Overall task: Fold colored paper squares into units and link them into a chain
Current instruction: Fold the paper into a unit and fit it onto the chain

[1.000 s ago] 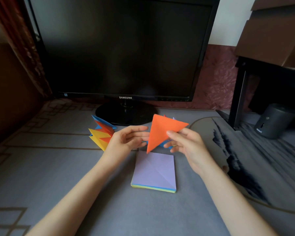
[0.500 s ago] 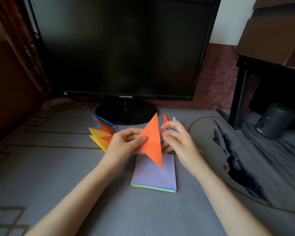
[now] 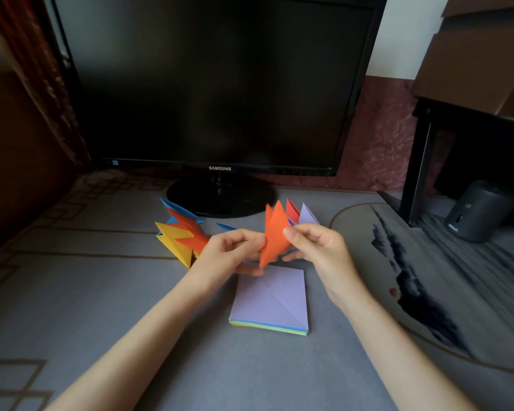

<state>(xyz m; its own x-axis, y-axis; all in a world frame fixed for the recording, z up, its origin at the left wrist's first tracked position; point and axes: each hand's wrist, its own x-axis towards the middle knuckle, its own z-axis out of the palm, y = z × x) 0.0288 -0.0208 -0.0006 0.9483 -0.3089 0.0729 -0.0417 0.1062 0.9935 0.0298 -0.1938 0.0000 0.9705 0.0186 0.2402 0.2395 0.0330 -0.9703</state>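
Observation:
An orange folded paper unit is held upright above the table, its two points up and a narrow tip down. My left hand pinches its left edge. My right hand pinches its right side between thumb and fingers. Below them lies a stack of paper squares, lilac sheet on top with diagonal creases, yellow and blue edges beneath. A chain of linked units in yellow, orange and blue stands to the left. More folded units, red and lilac, show behind my right hand.
A black monitor on a round stand fills the back. A grey patterned cloth covers the table. A round dark-streaked mat lies at right, with a black frame leg and a grey cylinder speaker behind it.
The orange paper went from a broad flat triangle to a narrower folded shape with two points up. Both hands closed in on it and shifted their grip.

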